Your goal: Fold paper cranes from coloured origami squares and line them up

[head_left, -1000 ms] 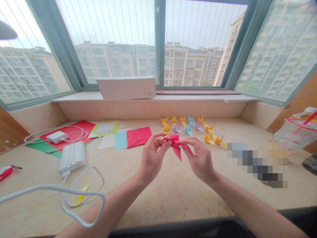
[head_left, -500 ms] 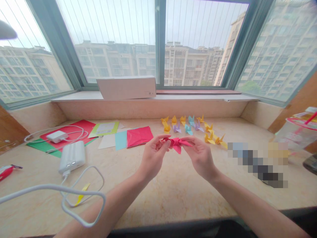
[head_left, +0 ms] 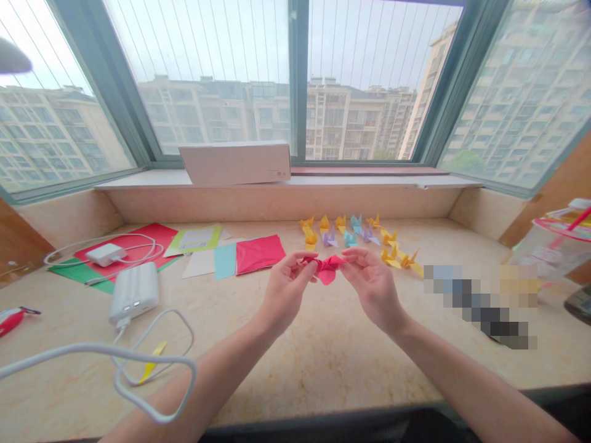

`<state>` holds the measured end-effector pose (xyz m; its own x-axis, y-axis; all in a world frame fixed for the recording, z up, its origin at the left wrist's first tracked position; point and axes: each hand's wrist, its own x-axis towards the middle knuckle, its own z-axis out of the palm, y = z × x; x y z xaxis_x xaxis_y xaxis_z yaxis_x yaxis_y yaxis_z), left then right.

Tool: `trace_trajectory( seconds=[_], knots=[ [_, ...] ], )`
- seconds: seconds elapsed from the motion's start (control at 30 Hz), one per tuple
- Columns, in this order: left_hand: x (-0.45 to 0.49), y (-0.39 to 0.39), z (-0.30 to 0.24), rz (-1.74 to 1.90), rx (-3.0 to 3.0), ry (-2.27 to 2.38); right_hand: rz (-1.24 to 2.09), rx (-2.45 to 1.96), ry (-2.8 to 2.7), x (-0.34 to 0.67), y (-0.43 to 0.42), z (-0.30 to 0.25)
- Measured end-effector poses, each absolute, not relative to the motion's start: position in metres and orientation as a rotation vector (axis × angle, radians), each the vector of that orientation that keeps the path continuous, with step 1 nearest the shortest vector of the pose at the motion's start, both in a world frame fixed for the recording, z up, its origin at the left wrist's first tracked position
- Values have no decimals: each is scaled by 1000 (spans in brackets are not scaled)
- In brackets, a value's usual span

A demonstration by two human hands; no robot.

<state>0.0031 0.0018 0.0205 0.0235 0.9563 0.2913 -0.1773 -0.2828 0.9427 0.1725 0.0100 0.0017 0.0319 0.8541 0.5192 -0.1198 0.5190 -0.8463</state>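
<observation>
My left hand (head_left: 284, 289) and right hand (head_left: 373, 287) cover both ends of the folded pink-red paper (head_left: 329, 271), hiding its creases there. The left edge crops a red object (head_left: 12, 320), the right edge a plastic cup (head_left: 547, 249); a pixelated patch (head_left: 480, 307) masks whatever lies beneath.

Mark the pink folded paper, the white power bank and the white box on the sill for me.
Pink folded paper (head_left: 328, 275): head view, lower middle flap.
White power bank (head_left: 136, 284): head view, broad upper face.
White box (head_left: 235, 165): head view, middle of front face.

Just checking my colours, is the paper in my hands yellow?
No, the folded paper held by the left hand and the right hand is pinkish red.
</observation>
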Motion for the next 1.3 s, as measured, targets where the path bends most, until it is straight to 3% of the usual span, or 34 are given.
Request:
trace_trajectory(
  seconds=[0.37,0.87,1.3],
  knots=[
    [3,6,13,1414,1211,725,649,-744,-1586,176,8,3],
    [2,4,12,1420,1466,790,835,-846,-1604,178,12,4],
    [1,3,17,1384,1520,878,622,-910,-1707,177,9,8]
  ],
)
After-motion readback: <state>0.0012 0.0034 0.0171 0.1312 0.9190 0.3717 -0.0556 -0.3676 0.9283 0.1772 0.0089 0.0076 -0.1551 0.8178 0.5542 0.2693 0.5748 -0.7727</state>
